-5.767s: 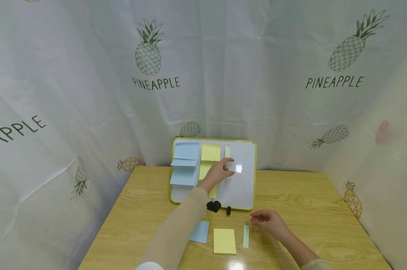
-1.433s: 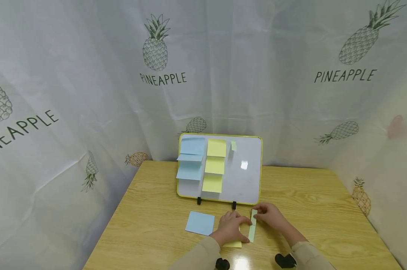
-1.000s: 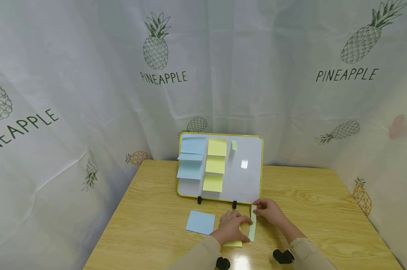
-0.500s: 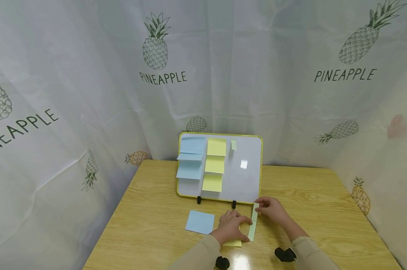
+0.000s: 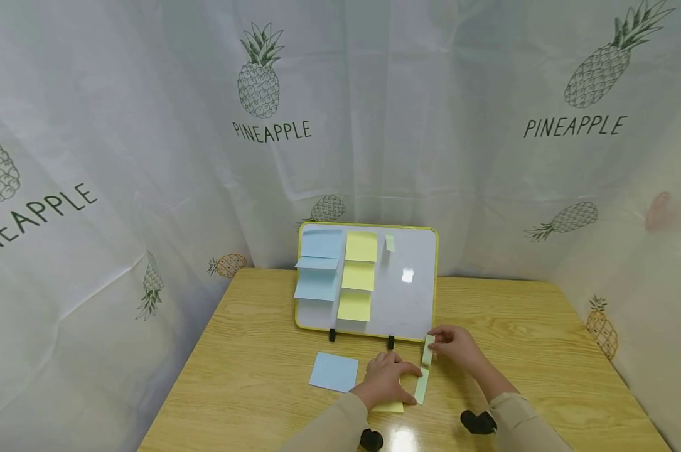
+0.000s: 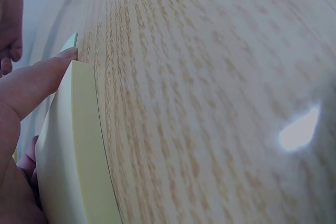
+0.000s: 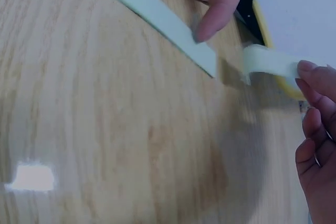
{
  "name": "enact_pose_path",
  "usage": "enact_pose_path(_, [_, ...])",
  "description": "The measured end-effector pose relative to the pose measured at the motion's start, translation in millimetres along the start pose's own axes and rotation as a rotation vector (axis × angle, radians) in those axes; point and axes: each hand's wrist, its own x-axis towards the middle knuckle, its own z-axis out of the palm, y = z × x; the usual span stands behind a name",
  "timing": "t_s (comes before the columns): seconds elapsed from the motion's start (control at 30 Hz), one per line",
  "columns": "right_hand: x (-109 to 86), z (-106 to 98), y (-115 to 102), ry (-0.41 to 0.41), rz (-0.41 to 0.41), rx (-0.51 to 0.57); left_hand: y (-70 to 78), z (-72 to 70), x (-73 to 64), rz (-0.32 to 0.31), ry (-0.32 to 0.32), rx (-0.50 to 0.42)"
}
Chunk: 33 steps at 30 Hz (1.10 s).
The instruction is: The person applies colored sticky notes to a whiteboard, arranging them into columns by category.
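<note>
In the head view, my left hand [image 5: 386, 382] rests over the yellow sticky note pad [image 5: 391, 408]. Its thumb and index finger, spread and fairly straight, press near the two ends of a narrow light-green sticky note pad [image 5: 422, 388] on the table. Just beyond that pad, my right hand [image 5: 455, 345] pinches a single green sticky note strip [image 5: 428, 348] between thumb and index finger. The right wrist view shows this strip [image 7: 270, 60] bent and lifted, apart from the green pad [image 7: 163, 19]. Most of the yellow pad is hidden from above.
A yellow-framed whiteboard [image 5: 408, 301] stands on black feet [image 5: 391, 343]. It bears blue notes [image 5: 317, 282], yellow notes [image 5: 358, 276] and one small green note [image 5: 390, 243]. A blue pad [image 5: 333, 371] lies left of my hands. A pineapple-print curtain [image 5: 408, 125] surrounds the table.
Earlier my left hand was at the whiteboard; it now presses the green pad. Over the last second my right hand moved slightly away toward the board, and the strip came off the pad.
</note>
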Motion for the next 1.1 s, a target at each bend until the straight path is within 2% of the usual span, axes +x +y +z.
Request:
enact_pose_path(0.23, [6.6,-5,-15,0.033,-0.016,0.024,-0.4,-3.0,-0.7,-0.006,-0.004,0.008])
enact_pose_path(0.4, [13.4,-4,-27,0.033,-0.044,0.028,-6.7,-4.9,-1.3,0.014,-0.01,-0.004])
enact_pose_path(0.5, [15.9,-3,-35,0.026,-0.063,0.035,-9.9,-10.4,-1.5,0.028,-0.041,-0.07])
enact_pose_path(0.57, [17.3,-3,-39,0.024,-0.076,0.037,-10.9,-16.4,-0.9,0.038,-0.061,-0.164])
enact_pose_path(0.63, [18.9,-3,-42,0.027,-0.09,0.044,-12.2,-22.8,0.3,0.047,-0.066,-0.26])
enact_pose_path(0.73, [21.3,-2,-46,0.042,-0.091,0.079,-12.8,-34.0,3.0,0.06,-0.04,-0.355])
enact_pose_path(0.9, [23.6,-1,-53,0.07,-0.103,0.128,-10.3,-60.9,6.5,0.096,0.034,-0.375])
enact_pose_path(1.03, [25.3,0,-59,0.097,-0.109,0.144,-8.1,-87.5,8.1,0.116,0.103,-0.346])
enact_pose_path(1.1, [26.8,1,-63,0.11,-0.099,0.143,-6.9,-101.8,9.7,0.117,0.148,-0.302])
